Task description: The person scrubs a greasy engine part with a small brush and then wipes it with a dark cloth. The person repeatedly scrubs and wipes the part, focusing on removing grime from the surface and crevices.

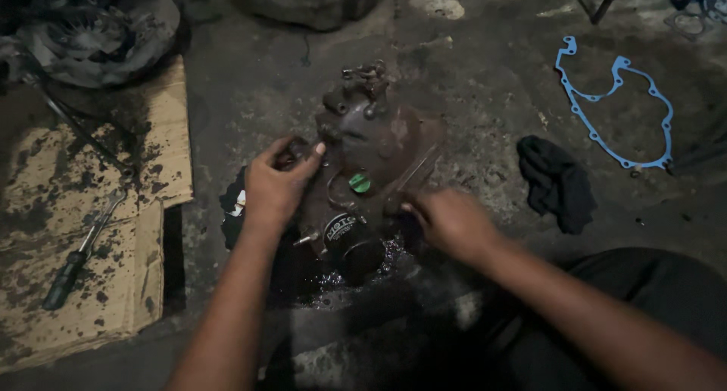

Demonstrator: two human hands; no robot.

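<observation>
Right hand (453, 223) rests on the greasy engine casing (371, 156), grip state unclear; left hand (274, 185) clasps the casing's left edge; blue gasket (617, 107) lies far right of it

Engine casing (375, 145): cast metal, dull brown, grimy and rough. Cap (360, 183) on it: green plastic, smooth. Oil filter (350, 238): black painted metal, slight sheen. Liquid around its base looked wet and glossy. Floor (485, 81): rough concrete, matt, stained. Cardboard (83, 232): matt paper board, oil-spotted. Rag (559, 180): black cloth, matt. Gasket (615, 107): thin blue sheet, matt. Screwdriver (72, 266): dark plastic handle, metal shaft.
</observation>
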